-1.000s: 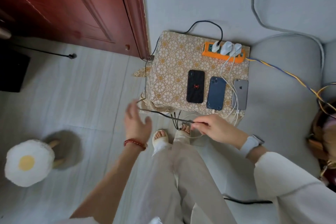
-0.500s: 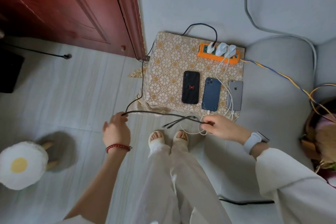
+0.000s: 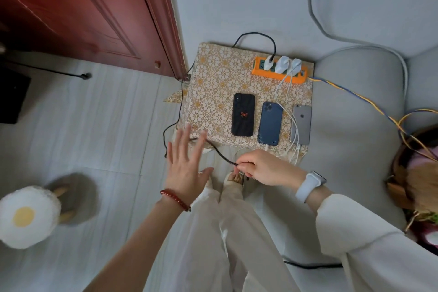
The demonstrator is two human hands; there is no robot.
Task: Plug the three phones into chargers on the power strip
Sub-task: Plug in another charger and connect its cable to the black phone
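Observation:
Three phones lie face down on a patterned box (image 3: 213, 73): a black phone (image 3: 243, 114), a blue phone (image 3: 270, 123) and a grey phone (image 3: 301, 124). White cables run from the blue and grey phones to white chargers in the orange power strip (image 3: 279, 73). A black cable (image 3: 221, 152) leaves the left charger, goes round the box's left side and ends in my right hand (image 3: 265, 167), which pinches it below the box's front edge. My left hand (image 3: 187, 163) is spread flat with fingers apart, over the cable near the box's front left corner.
A red-brown door (image 3: 83, 12) stands at the upper left. A grey sofa cushion (image 3: 355, 149) lies right of the box. A yellow-blue cord (image 3: 369, 102) runs from the strip to the right. An egg-shaped stool (image 3: 26, 216) stands at the lower left. My legs and feet are below the box.
My left hand let go of the black cable, opened flat and moved right toward the box. My right hand kept its pinch on the cable and shifted slightly.

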